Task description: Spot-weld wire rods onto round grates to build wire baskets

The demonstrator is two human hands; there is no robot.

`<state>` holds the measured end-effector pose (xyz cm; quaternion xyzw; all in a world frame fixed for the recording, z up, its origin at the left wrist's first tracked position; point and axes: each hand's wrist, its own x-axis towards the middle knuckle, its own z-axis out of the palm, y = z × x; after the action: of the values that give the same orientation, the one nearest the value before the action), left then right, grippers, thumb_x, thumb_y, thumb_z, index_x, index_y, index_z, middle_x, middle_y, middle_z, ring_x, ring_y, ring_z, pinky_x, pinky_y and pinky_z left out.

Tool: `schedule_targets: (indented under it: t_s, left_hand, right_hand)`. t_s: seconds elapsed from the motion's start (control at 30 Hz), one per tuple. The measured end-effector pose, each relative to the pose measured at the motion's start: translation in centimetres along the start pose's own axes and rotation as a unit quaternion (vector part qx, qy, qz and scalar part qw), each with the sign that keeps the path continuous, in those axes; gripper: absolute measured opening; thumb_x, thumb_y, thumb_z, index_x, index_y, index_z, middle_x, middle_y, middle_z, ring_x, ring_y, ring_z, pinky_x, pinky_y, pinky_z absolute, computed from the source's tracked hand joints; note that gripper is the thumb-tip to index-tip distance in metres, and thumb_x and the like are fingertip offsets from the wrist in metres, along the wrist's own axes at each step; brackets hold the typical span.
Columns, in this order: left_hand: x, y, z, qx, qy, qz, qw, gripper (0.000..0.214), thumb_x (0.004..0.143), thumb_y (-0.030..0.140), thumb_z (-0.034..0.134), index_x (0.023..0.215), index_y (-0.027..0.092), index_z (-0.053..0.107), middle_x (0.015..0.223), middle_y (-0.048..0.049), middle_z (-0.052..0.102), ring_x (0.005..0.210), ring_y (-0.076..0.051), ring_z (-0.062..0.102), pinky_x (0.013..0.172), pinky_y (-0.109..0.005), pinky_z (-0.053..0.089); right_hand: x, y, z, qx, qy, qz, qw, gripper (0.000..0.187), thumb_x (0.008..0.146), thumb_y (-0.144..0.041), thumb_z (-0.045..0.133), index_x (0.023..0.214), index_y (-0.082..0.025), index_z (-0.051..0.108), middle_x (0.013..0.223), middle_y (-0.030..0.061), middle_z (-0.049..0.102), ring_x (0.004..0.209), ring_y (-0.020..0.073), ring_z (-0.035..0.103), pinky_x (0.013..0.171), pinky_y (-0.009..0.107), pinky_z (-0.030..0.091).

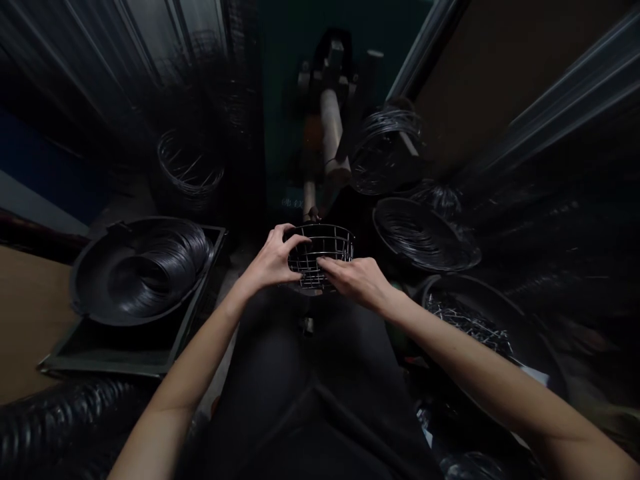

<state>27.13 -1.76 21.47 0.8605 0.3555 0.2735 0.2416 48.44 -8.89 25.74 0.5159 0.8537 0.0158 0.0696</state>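
Both hands are at a small round wire basket [330, 241] in front of my lap, its open rim facing up and away. My left hand [276, 257] grips the basket's left side, with fingers over the rim and the thumb lower down by the mesh. At the lower right of the basket, my right hand [357, 277] is closed with its fingertips pressed against the wires. Whether a small piece sits between those fingertips cannot be made out. Just behind the basket is the lower end of a machine's arm [310, 197].
A black basin [95, 287] with wire rings stands on a green-framed stand [110, 363] at left. At right are a basin of wire rings [450, 257] and a basin of short wire pieces [530, 320]. A green machine [287, 87] rises ahead, with wire rings [390, 123] beside it.
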Motion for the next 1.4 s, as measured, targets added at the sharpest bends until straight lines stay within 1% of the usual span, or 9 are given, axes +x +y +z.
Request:
schedule_targets:
  t_s: [0.07, 0.17, 0.3, 0.5, 0.8, 1.07, 1.2, 1.3, 1.4]
  left_hand:
    - [0.6, -0.2, 0.3, -0.003, 0.004, -0.001, 1.0, 0.067, 0.059, 0.018, 0.079, 0.121, 0.026, 0.057, 0.134, -0.0111, 0.035, 0.13, -0.037, 0.04, 0.109, -0.056, 0.042]
    - [1.4, -0.6, 0.5, 0.001, 0.009, -0.001, 1.0, 0.068, 0.058, 0.018, 0.079, 0.122, 0.025, 0.057, 0.134, -0.0113, 0.034, 0.13, -0.037, 0.04, 0.11, -0.055, 0.042]
    - [1.5, -0.7, 0.6, 0.015, 0.014, 0.0, 1.0, 0.068, 0.058, 0.019, 0.08, 0.122, 0.025, 0.058, 0.134, -0.011, 0.034, 0.129, -0.037, 0.04, 0.109, -0.055, 0.042]
    - [1.2, -1.0, 0.8, -0.008, 0.007, -0.023, 1.0, 0.067, 0.06, 0.023, 0.08, 0.124, 0.024, 0.058, 0.133, -0.0113, 0.034, 0.128, -0.035, 0.042, 0.109, -0.053, 0.043]
    - [3.6, -2.5, -0.1, -0.027, 0.01, -0.026, 0.999, 0.069, 0.058, 0.023, 0.082, 0.123, 0.025, 0.058, 0.13, -0.0095, 0.037, 0.128, -0.034, 0.043, 0.111, -0.052, 0.042]
    - [4.4, -3.0, -0.5, -0.033, -0.007, -0.018, 0.999, 0.07, 0.057, 0.028, 0.083, 0.123, 0.025, 0.059, 0.126, -0.0085, 0.04, 0.127, -0.033, 0.044, 0.112, -0.051, 0.041]
    - [4.6, -3.2, -0.9, -0.046, -0.009, -0.013, 0.999, 0.073, 0.056, 0.034, 0.086, 0.123, 0.023, 0.06, 0.123, -0.0085, 0.043, 0.125, -0.031, 0.047, 0.113, -0.047, 0.041]
    - [5.3, -3.4, -1.2, -0.051, -0.005, -0.029, 0.998, 0.072, 0.055, 0.031, 0.085, 0.122, 0.022, 0.06, 0.122, -0.0083, 0.044, 0.122, -0.029, 0.05, 0.11, -0.045, 0.043]
    - [6.2, -4.0, -1.4, -0.045, 0.002, -0.037, 0.998, 0.071, 0.054, 0.03, 0.085, 0.119, 0.022, 0.06, 0.12, -0.0075, 0.046, 0.119, -0.029, 0.051, 0.109, -0.046, 0.044]
  right_hand:
    - [0.4, 0.9, 0.0, 0.0, 0.022, 0.004, 1.0, 0.04, 0.101, -0.028, 0.036, 0.131, -0.024, 0.061, 0.123, 0.0066, 0.068, 0.075, 0.0172, 0.07, 0.051, 0.026, 0.038]
    - [0.9, 1.7, -0.2, -0.02, 0.029, -0.003, 0.999, 0.036, 0.1, -0.029, 0.037, 0.121, -0.026, 0.065, 0.117, 0.0036, 0.071, 0.071, 0.0158, 0.068, 0.05, 0.026, 0.032]
    - [1.2, 1.9, -0.2, -0.016, 0.035, -0.023, 0.999, 0.034, 0.1, -0.028, 0.038, 0.116, -0.024, 0.067, 0.111, 0.0048, 0.073, 0.069, 0.0155, 0.067, 0.052, 0.026, 0.032]
    - [1.3, 1.7, -0.4, -0.022, 0.019, -0.017, 0.999, 0.032, 0.099, -0.026, 0.039, 0.116, -0.025, 0.067, 0.111, 0.0037, 0.073, 0.07, 0.0151, 0.067, 0.053, 0.025, 0.031]
    - [3.4, 2.9, -1.2, -0.032, 0.031, 0.003, 0.999, 0.034, 0.1, -0.029, 0.038, 0.118, -0.027, 0.067, 0.117, 0.0022, 0.072, 0.079, 0.0169, 0.069, 0.054, 0.025, 0.033]
    - [3.8, 3.3, -0.8, -0.02, 0.026, 0.026, 0.999, 0.034, 0.101, -0.033, 0.04, 0.123, -0.028, 0.065, 0.107, 0.0035, 0.074, 0.081, 0.0185, 0.069, 0.057, 0.025, 0.036]
    - [3.3, 3.3, 0.3, 0.022, 0.089, 0.065, 0.994, 0.033, 0.1, -0.033, 0.046, 0.129, -0.029, 0.062, 0.112, 0.0037, 0.072, 0.081, 0.0168, 0.067, 0.059, 0.024, 0.037]
    - [3.4, 3.5, 1.3, 0.038, 0.149, 0.11, 0.982, 0.027, 0.1, -0.031, 0.047, 0.116, -0.025, 0.068, 0.107, 0.0047, 0.071, 0.08, 0.0149, 0.064, 0.057, 0.024, 0.036]
    - [4.2, 3.9, 1.8, 0.051, 0.187, 0.138, 0.971, 0.021, 0.097, -0.029, 0.051, 0.104, -0.022, 0.069, 0.106, 0.0054, 0.067, 0.078, 0.0137, 0.061, 0.055, 0.023, 0.034]
